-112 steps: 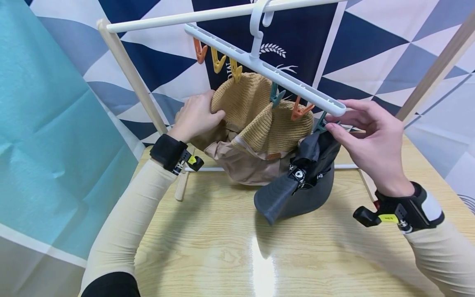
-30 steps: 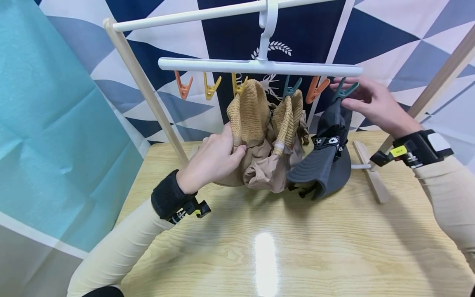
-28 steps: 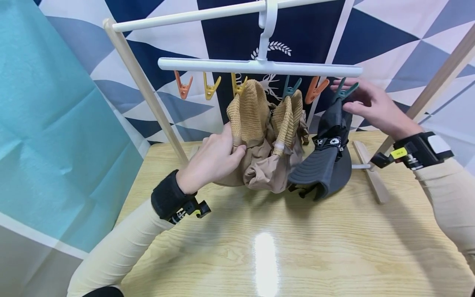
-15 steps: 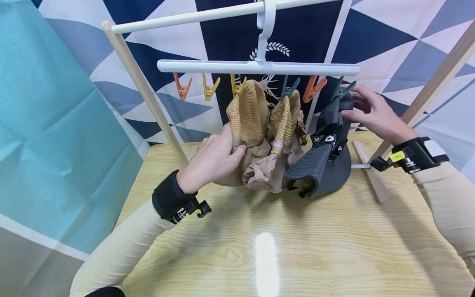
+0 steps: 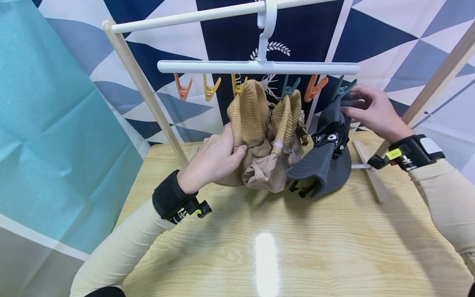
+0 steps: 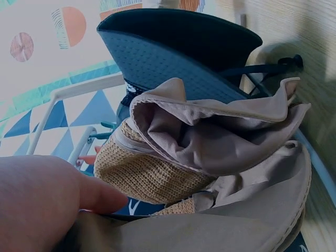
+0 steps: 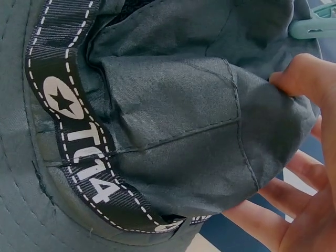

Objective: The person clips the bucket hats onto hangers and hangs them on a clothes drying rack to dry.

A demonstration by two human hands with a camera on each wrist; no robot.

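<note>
A tan sun hat with a knitted straw crown (image 5: 252, 111) and fabric brim hangs folded from a yellow clip (image 5: 238, 86) and a teal clip (image 5: 290, 87). My left hand (image 5: 215, 156) grips its left side, thumb in front, other fingers hidden behind. To the right, a dark grey sun hat (image 5: 326, 161) hangs from another teal clip (image 5: 344, 88). My right hand (image 5: 375, 111) pinches this hat's crown just below the clip. In the right wrist view, the thumb lies on the grey cloth (image 7: 178, 105), with a lettered black band (image 7: 79, 142) around the crown.
The white clip hanger (image 5: 222, 67) hooks over a white rod (image 5: 193, 20) on a wooden stand (image 5: 144, 90). One orange clip (image 5: 314, 88) hangs between the hats; orange (image 5: 183, 87) and yellow (image 5: 210, 87) clips hang at left. Below lies a wooden table (image 5: 222, 247).
Since the oldest frame, the hanger has swung from slanted to level across the view, hats with it. In the last second, my right hand has moved from beside the clip to the grey hat's crown.
</note>
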